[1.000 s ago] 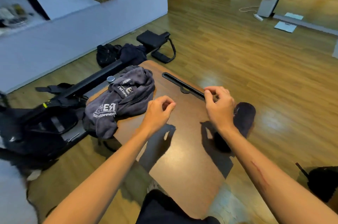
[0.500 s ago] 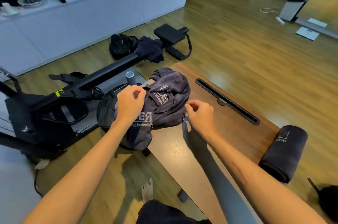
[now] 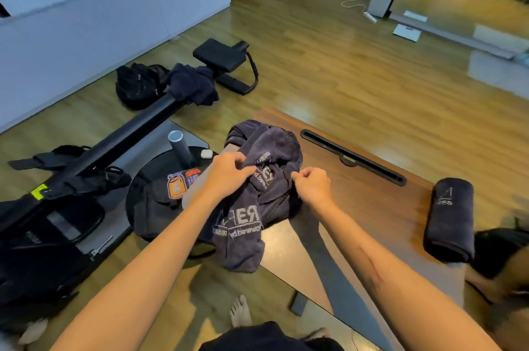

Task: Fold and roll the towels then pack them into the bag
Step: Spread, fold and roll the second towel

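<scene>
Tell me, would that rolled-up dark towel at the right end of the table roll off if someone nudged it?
Possibly. The rolled towel is a rounded cylinder lying near the table edge, so a sideways push might roll it off. It looks soft, so it would likely sag or loosen when lifted by one end. Terry cloth probably grips rather than slides.

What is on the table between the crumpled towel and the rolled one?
In the head view, bare wood separates the crumpled towel from the rolled towel.
</scene>
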